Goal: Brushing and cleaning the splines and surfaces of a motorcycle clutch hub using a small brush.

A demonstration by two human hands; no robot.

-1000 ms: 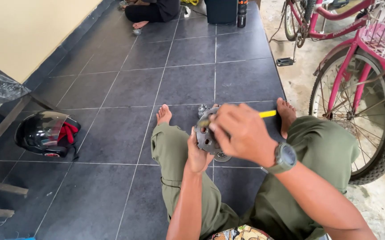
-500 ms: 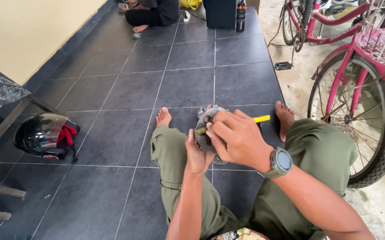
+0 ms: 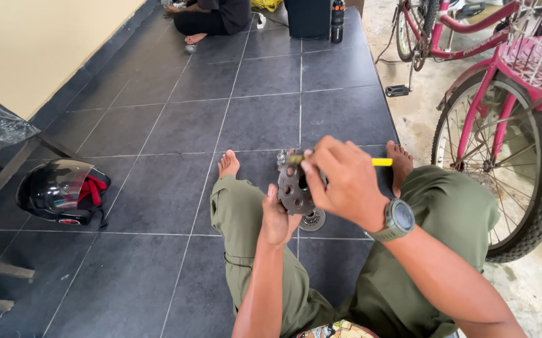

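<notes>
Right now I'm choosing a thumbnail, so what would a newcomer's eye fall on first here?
First, the two hands at centre: the left hand holds a round metal disc while the right hand works a yellow-handled tool against it. Next, the pink bicycle at right, then the black helmet on the dark tiled floor at left.

Helmet [image 3: 61, 193] lies left of the legs [image 3: 239, 219], bicycle [image 3: 502, 125] right, on tiles [image 3: 158, 125].

a tiled porch of a home is serving as a repair spot: pink bicycle [image 3: 502, 119] standing by, helmet [image 3: 61, 194] lying on the dark floor [image 3: 158, 263]
</notes>
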